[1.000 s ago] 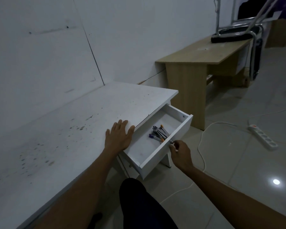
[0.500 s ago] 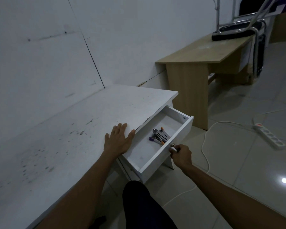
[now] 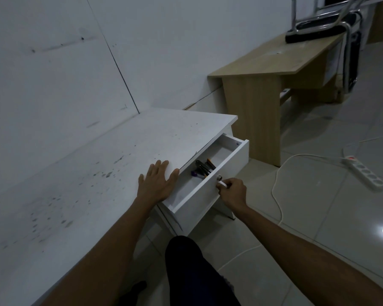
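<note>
A white drawer (image 3: 210,195) juts partly out from under the white desk (image 3: 102,177). Inside it lies a small bundle of tools (image 3: 202,168) with black, orange and purple handles. My right hand (image 3: 233,192) grips the metal handle (image 3: 220,181) on the drawer's front panel. My left hand (image 3: 156,183) lies flat on the desk top at its front edge, fingers spread, the thumb at the drawer's inner side.
A wooden table (image 3: 272,69) stands beyond the desk, with an upturned metal chair (image 3: 321,25) on it. A white power strip (image 3: 365,172) and its cable (image 3: 276,188) lie on the tiled floor to the right. My dark-trousered knee (image 3: 186,261) is below the drawer.
The drawer has slid inward and now shows less of its inside. My right hand has moved with the handle toward the desk. My left hand has stayed flat on the top.
</note>
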